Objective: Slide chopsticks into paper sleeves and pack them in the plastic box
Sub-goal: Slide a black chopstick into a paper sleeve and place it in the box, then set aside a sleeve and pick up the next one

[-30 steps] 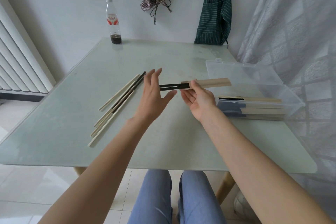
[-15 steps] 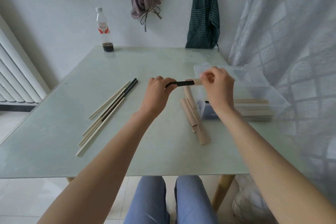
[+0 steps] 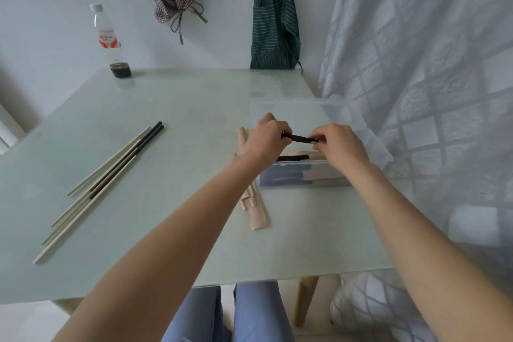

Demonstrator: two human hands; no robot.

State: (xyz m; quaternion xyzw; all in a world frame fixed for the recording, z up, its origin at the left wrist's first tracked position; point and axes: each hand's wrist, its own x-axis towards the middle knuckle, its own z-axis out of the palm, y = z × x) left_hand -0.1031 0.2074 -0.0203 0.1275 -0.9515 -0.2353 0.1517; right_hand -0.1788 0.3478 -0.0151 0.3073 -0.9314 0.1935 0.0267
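Left hand point(image 3: 265, 139) and right hand point(image 3: 340, 144) both curled around black chopsticks point(image 3: 299, 138) above clear plastic box point(image 3: 372, 144), spare paper sleeves point(image 3: 256, 211) on table point(image 3: 180, 108), loose chopsticks point(image 3: 111, 175) well left

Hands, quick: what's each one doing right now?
Left hand: closed on the black end of the chopsticks.
Right hand: closed on their other end; sleeve not visible in its grip.

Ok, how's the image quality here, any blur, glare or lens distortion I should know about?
Head view: soft daylight comes through the curtain on the right, with no harsh glare on the glass table. Wide-angle bending stretches the forearms at the bottom edge. The left hand and right hand look slightly soft, and the clear plastic box is hazy.
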